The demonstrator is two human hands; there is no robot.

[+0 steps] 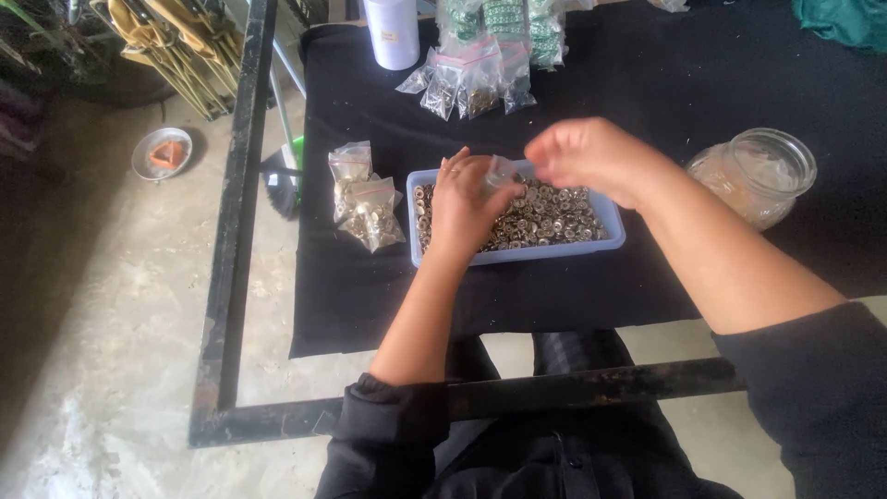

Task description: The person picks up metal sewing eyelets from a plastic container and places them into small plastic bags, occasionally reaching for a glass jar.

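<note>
- Both hands meet over the blue tray (611, 242) of metal rings (545, 217), which sits on the black cloth (647, 83)
- Left hand (459, 208) and right hand (591, 157) pinch a small clear bag (502, 173), fingers closed on it
- Looks like bagging; next calls for holding its mouth open, I'd judge

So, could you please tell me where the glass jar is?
The glass jar sits on the black cloth, at the right, beyond the right hand and the blue tray.
</note>
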